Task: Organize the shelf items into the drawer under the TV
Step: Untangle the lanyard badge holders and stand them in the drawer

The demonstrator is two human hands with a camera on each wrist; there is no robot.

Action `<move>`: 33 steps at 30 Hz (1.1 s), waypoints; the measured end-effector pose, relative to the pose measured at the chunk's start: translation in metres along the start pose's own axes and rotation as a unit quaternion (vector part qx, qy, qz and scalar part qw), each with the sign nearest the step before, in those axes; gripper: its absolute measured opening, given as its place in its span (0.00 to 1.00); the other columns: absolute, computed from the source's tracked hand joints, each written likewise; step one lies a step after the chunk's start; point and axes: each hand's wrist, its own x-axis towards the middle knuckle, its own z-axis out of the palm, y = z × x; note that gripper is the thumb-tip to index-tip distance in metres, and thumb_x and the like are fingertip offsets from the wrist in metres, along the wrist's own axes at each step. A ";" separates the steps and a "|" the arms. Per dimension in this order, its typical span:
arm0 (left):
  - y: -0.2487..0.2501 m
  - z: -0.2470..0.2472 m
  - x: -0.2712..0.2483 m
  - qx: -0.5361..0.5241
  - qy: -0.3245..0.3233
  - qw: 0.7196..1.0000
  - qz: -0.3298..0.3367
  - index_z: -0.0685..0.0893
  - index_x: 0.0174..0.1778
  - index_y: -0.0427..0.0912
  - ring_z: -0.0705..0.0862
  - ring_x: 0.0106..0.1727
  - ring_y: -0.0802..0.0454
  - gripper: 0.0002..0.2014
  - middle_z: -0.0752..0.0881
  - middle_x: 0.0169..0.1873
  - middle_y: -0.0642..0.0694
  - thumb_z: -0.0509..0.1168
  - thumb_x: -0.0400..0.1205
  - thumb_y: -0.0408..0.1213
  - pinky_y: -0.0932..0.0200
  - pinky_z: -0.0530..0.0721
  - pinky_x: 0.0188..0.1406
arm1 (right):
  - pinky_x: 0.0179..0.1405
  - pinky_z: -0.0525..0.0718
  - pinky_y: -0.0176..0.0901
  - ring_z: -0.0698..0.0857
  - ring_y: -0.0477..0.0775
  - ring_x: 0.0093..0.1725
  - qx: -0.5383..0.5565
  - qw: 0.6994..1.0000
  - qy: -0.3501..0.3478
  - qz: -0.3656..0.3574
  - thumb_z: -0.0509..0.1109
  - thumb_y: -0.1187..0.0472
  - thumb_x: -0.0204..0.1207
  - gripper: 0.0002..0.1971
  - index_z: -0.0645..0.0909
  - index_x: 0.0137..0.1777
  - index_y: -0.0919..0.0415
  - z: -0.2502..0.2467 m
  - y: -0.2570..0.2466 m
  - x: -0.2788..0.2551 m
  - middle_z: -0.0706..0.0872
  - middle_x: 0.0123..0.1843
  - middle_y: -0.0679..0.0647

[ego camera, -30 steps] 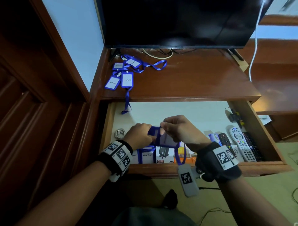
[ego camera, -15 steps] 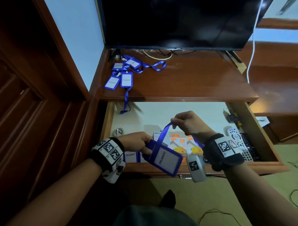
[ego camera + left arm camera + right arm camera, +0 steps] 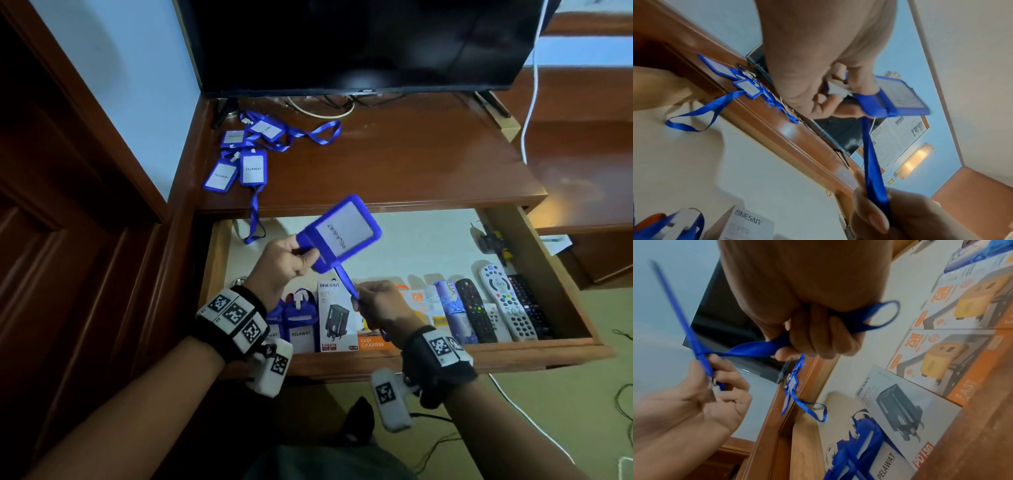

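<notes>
A blue badge holder point(image 3: 342, 229) point(image 3: 898, 95) with a white card is held up over the open drawer point(image 3: 411, 359). My left hand point(image 3: 287, 260) point(image 3: 838, 99) pinches its clip end. Its blue lanyard strap point(image 3: 346, 282) point(image 3: 873, 170) point(image 3: 756, 348) runs down taut to my right hand point(image 3: 376, 301) point(image 3: 813, 344), which grips it in a fist, with a loop sticking out the far side. Several more blue badges point(image 3: 246, 161) with lanyards lie on the shelf point(image 3: 411, 164) under the TV; one strap hangs over the shelf edge into the drawer.
In the drawer's front row lie two blue badges point(image 3: 298, 322), charger boxes point(image 3: 337, 318), a purple box and several remotes point(image 3: 503, 301). The TV point(image 3: 359, 44) stands at the back of the shelf. Cables lie on the floor at the right.
My left hand has lifted the badge holder from the drawer's front edge up towards the shelf edge. My right hand has dropped low with the strap, which now runs downward from the badge.
</notes>
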 end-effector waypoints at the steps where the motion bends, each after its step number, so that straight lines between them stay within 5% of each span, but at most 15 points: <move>1: -0.002 0.001 0.006 -0.008 0.036 0.999 0.003 0.84 0.59 0.34 0.69 0.31 0.54 0.13 0.81 0.35 0.43 0.65 0.79 0.25 0.62 0.66 0.33 | 0.21 0.55 0.35 0.58 0.47 0.16 -0.001 1.000 0.004 -0.004 0.63 0.55 0.84 0.25 0.73 0.24 0.63 -0.001 -0.001 0.002 0.61 0.17 0.52; 4: -0.004 -0.001 0.021 -0.010 0.122 0.992 0.001 0.86 0.57 0.43 0.69 0.29 0.56 0.11 0.78 0.38 0.44 0.62 0.84 0.28 0.60 0.61 0.30 | 0.18 0.57 0.34 0.59 0.49 0.18 -0.024 0.999 -0.002 -0.027 0.62 0.49 0.84 0.27 0.74 0.25 0.63 -0.006 -0.010 0.009 0.62 0.17 0.52; 9: -0.009 -0.008 0.036 0.043 0.211 0.977 -0.005 0.85 0.54 0.42 0.79 0.23 0.66 0.08 0.85 0.35 0.48 0.65 0.82 0.29 0.71 0.73 0.26 | 0.18 0.58 0.36 0.60 0.49 0.20 -0.085 0.992 -0.079 -0.054 0.64 0.51 0.83 0.24 0.74 0.26 0.61 -0.006 -0.031 0.012 0.64 0.20 0.52; 13: -0.022 -0.017 0.040 0.165 0.212 0.963 -0.021 0.86 0.42 0.41 0.82 0.35 0.50 0.04 0.86 0.35 0.45 0.69 0.77 0.37 0.49 0.81 0.46 | 0.20 0.62 0.32 0.64 0.45 0.22 -0.133 0.974 -0.169 -0.066 0.64 0.58 0.83 0.18 0.76 0.29 0.59 0.001 -0.050 0.010 0.68 0.23 0.49; 16: -0.028 -0.021 0.036 0.304 0.141 0.941 -0.042 0.85 0.46 0.44 0.85 0.45 0.46 0.04 0.88 0.42 0.45 0.68 0.79 0.39 0.50 0.82 0.51 | 0.22 0.64 0.29 0.66 0.42 0.22 -0.137 0.967 -0.193 -0.095 0.63 0.60 0.83 0.16 0.79 0.33 0.62 0.005 -0.064 0.013 0.70 0.23 0.46; 19: -0.025 -0.022 0.030 0.398 0.046 0.915 -0.043 0.81 0.42 0.46 0.83 0.42 0.49 0.03 0.84 0.39 0.48 0.65 0.81 0.37 0.56 0.78 0.43 | 0.23 0.66 0.26 0.69 0.39 0.22 -0.144 0.967 -0.162 -0.132 0.64 0.62 0.82 0.14 0.80 0.35 0.66 0.005 -0.077 0.022 0.73 0.24 0.47; 24: -0.013 -0.027 0.026 0.460 -0.121 0.877 -0.064 0.81 0.43 0.41 0.84 0.45 0.43 0.05 0.85 0.43 0.43 0.62 0.82 0.36 0.49 0.82 0.45 | 0.22 0.65 0.31 0.67 0.45 0.22 -0.150 0.973 -0.108 -0.136 0.64 0.61 0.82 0.17 0.80 0.31 0.65 -0.004 -0.085 0.043 0.73 0.26 0.57; 27: -0.005 -0.031 0.024 0.458 -0.196 0.863 -0.078 0.84 0.51 0.43 0.86 0.50 0.48 0.06 0.87 0.49 0.45 0.63 0.82 0.33 0.51 0.84 0.52 | 0.20 0.63 0.30 0.65 0.45 0.21 -0.157 0.975 -0.106 -0.117 0.65 0.61 0.82 0.17 0.80 0.31 0.65 -0.010 -0.081 0.052 0.71 0.26 0.58; 31: 0.005 -0.035 0.025 0.413 -0.234 0.875 -0.095 0.81 0.63 0.42 0.86 0.55 0.43 0.14 0.86 0.55 0.41 0.61 0.82 0.28 0.47 0.85 0.55 | 0.21 0.62 0.33 0.64 0.45 0.21 -0.134 0.981 -0.106 -0.091 0.67 0.60 0.81 0.17 0.80 0.30 0.65 -0.018 -0.071 0.060 0.70 0.24 0.54; 33: 0.010 -0.033 0.024 0.344 -0.227 0.907 -0.085 0.80 0.64 0.39 0.87 0.48 0.57 0.15 0.86 0.52 0.44 0.59 0.83 0.24 0.62 0.84 0.48 | 0.23 0.63 0.36 0.66 0.48 0.24 -0.125 0.983 -0.110 -0.082 0.68 0.59 0.81 0.18 0.80 0.30 0.65 -0.021 -0.064 0.062 0.70 0.25 0.56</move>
